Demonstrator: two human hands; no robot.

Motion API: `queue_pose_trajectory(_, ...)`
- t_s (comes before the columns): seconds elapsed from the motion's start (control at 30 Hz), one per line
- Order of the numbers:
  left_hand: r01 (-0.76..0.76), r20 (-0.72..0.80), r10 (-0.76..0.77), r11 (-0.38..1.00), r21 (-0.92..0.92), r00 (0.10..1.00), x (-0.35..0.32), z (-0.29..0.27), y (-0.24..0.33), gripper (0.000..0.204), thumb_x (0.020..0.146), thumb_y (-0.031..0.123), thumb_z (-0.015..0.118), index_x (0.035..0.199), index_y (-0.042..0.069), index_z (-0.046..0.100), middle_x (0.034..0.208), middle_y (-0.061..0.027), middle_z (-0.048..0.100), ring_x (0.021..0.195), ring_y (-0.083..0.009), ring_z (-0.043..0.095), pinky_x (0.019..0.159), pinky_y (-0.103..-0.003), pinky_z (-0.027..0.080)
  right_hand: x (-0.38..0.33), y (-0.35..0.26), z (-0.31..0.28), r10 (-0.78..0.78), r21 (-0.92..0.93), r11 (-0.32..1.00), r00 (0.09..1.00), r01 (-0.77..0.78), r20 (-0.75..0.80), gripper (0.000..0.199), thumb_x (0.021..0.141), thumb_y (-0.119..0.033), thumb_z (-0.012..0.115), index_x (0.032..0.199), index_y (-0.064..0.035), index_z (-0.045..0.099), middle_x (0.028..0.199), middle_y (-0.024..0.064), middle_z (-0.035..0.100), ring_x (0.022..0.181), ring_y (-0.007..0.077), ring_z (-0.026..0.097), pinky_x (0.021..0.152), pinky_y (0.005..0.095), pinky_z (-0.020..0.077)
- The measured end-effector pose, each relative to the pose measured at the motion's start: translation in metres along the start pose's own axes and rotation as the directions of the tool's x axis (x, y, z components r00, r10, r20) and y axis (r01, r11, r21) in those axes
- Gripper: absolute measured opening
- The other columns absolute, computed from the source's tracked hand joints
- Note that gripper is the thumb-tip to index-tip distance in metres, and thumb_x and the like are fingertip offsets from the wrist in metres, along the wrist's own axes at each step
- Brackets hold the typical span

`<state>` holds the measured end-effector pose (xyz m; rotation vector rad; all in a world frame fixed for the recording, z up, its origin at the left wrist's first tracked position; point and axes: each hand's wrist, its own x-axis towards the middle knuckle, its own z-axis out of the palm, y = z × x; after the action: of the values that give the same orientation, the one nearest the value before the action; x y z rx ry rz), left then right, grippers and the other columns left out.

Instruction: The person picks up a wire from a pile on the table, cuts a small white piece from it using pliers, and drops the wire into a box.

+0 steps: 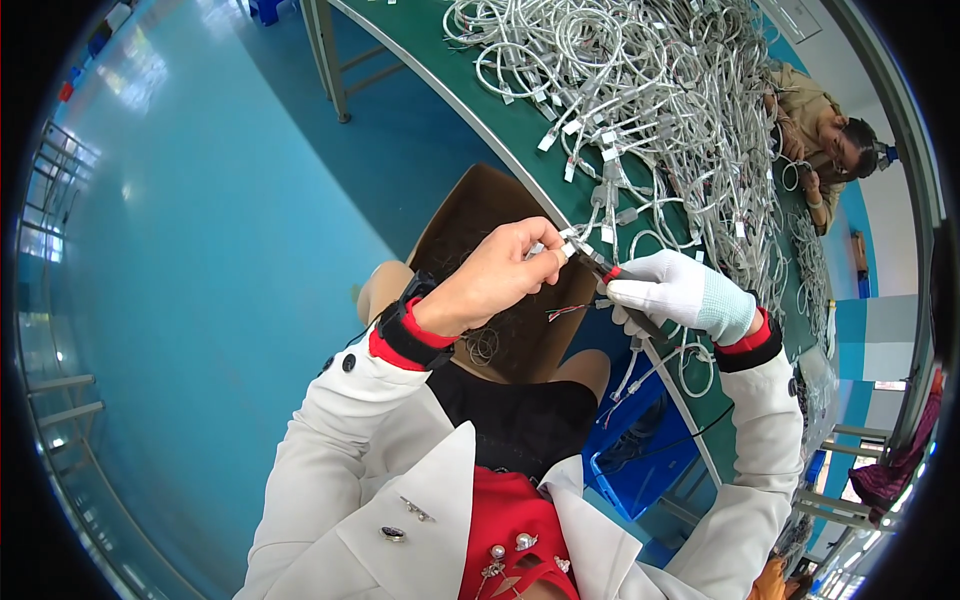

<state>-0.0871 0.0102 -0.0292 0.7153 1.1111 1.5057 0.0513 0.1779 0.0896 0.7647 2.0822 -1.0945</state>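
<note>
My bare left hand (492, 278) is closed, pinching a small white cable connector (568, 249) between thumb and fingers at the table's near edge. My right hand (682, 288), in a white glove, is wrapped round pliers (597, 262) with red and black handles. The pliers' jaws reach to the connector beside my left fingertips; whether they bite on it is too small to tell. Below my right hand, bare coloured wire ends (566, 312) stick out from a cable. Clear-grey cables (610, 200) with white plugs lie just beyond both hands.
A large heap of grey cables (640, 90) covers the green table (425, 25). Under my hands stands an open cardboard box (455, 215) with wire scraps inside. A blue crate (640, 490) stands under the table. Across the table, a co-worker (815, 130) handles a cable.
</note>
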Motion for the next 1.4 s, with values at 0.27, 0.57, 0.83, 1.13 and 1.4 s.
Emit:
queue_pose_trajectory(0.27, 0.023, 0.041, -0.022, 0.999, -0.022, 0.999, 0.002, -0.005, 0.000, 0.008, 0.093, 0.012, 0.056, 0.095, 0.004, 0.055, 0.080, 0.0009, 0.054, 0.071, -0.0042, 0.047, 0.063, -0.019, 0.038, 0.001, 0.001, -0.004, -0.045, 0.099, 0.994, 0.998, 0.040, 0.048, 0.034, 0.096, -0.031, 0.059, 0.098, 0.0020, 0.065, 0.076, 0.0061, 0.066, 0.060, 0.0129, 0.065, 0.052, 0.0251, 0.0510)
queue_pose_trajectory(0.57, 0.069, 0.043, -0.066, 0.995, -0.077, 0.997, 0.002, -0.011, -0.004, 0.009, 0.096, 0.014, 0.056, 0.096, 0.005, 0.055, 0.079, 0.0012, 0.053, 0.068, -0.0041, 0.044, 0.060, -0.019, 0.036, -0.001, -0.009, 0.023, -0.045, 0.145, 0.988, 0.996, 0.056, -0.079, 0.031, 0.095, -0.028, 0.058, 0.085, 0.0015, 0.061, 0.064, 0.0064, 0.061, 0.051, 0.0124, 0.060, 0.048, 0.0258, 0.0468)
queue_pose_trajectory(0.83, 0.096, 0.049, -0.088, 0.976, -0.197, 0.995, 0.005, -0.007, -0.015, 0.014, 0.099, 0.018, 0.053, 0.093, 0.006, 0.052, 0.077, 0.0008, 0.052, 0.064, -0.0048, 0.038, 0.059, -0.020, 0.034, 0.012, 0.015, 0.046, -0.281, -0.181, 0.954, 0.919, 0.238, -0.276, 0.029, 0.096, -0.026, 0.056, 0.084, 0.0001, 0.060, 0.062, 0.0041, 0.060, 0.053, 0.0114, 0.059, 0.048, 0.0268, 0.0451)
queue_pose_trajectory(1.13, 0.055, -0.021, -0.069, 0.912, -0.407, 0.997, -0.004, -0.007, -0.025, 0.003, 0.096, 0.008, 0.052, 0.094, 0.006, 0.052, 0.087, -0.0060, 0.060, 0.070, -0.0091, 0.047, 0.066, -0.023, 0.041, -0.011, 0.027, 0.047, -0.396, -0.097, 0.918, 0.887, 0.384, -0.237, 0.033, 0.094, -0.032, 0.058, 0.086, 0.0001, 0.060, 0.065, 0.0080, 0.060, 0.057, 0.0161, 0.060, 0.052, 0.0298, 0.0467)
queue_pose_trajectory(1.4, 0.014, -0.099, -0.051, 0.939, -0.344, 0.994, 0.000, 0.013, -0.003, 0.015, 0.097, 0.013, 0.052, 0.104, 0.001, 0.058, 0.089, -0.0068, 0.061, 0.070, -0.0098, 0.048, 0.066, -0.024, 0.042, -0.027, 0.030, 0.017, -0.067, 0.245, 0.963, 0.978, 0.116, -0.197, 0.042, 0.093, -0.040, 0.059, 0.083, 0.0001, 0.062, 0.065, 0.0065, 0.060, 0.052, 0.0143, 0.058, 0.051, 0.0294, 0.0473)
